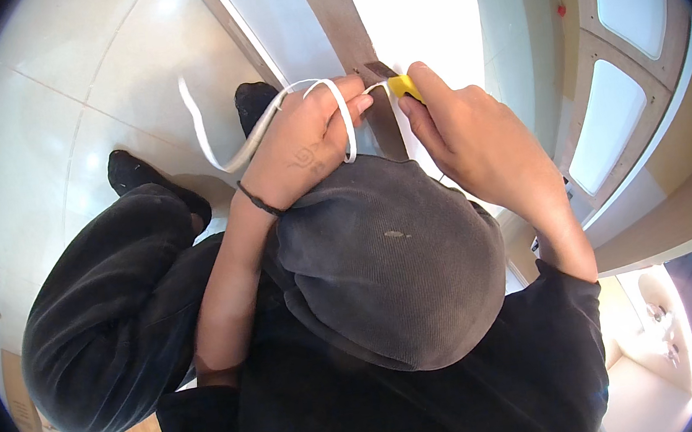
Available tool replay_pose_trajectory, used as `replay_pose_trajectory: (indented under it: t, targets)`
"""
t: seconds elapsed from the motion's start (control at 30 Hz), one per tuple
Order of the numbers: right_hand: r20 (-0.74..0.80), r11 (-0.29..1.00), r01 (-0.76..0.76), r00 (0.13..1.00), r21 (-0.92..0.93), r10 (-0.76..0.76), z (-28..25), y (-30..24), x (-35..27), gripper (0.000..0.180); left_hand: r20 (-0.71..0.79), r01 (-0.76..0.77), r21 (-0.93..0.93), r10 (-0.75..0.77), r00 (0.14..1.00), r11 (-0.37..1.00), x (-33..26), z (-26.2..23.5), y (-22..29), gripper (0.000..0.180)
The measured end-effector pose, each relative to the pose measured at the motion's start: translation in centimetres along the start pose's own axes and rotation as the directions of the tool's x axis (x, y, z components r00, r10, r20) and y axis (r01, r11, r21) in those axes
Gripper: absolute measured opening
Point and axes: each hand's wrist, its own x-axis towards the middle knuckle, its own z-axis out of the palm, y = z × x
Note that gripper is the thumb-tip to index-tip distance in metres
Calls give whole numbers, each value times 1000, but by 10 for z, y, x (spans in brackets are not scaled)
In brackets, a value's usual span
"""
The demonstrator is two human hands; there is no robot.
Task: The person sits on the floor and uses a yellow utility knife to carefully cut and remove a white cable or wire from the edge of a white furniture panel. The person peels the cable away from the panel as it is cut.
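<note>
The left grip [296, 144] is closed around a looped white strip [347, 123]; the right grip [480, 141] clasps a yellow knife [405, 88] close by.

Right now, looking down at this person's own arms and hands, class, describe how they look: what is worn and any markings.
Both hands are ungloved. The left hand has a dark, swirling marking on its back, and a thin black bracelet circles that wrist. The right hand shows no such marking. Short black sleeves leave both forearms uncovered.
</note>
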Motion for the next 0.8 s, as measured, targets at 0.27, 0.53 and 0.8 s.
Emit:
replay_pose_trajectory:
  t: [0.27,0.53,0.8]
  targets:
    - [71,997,-72,995,10,71,-6,-1,-9,21,-19,-30,151,33,999,988,-2,-5,8,37]
    - [49,999,-26,998,-32,27,-5,0,-5,21,8,-54,203,53,999,978,-5,-9,2,37]
    - [-3,998,-36,999,50,36,0,2,-13,20,19,-162,456,172,985,875,-5,-10,6,28]
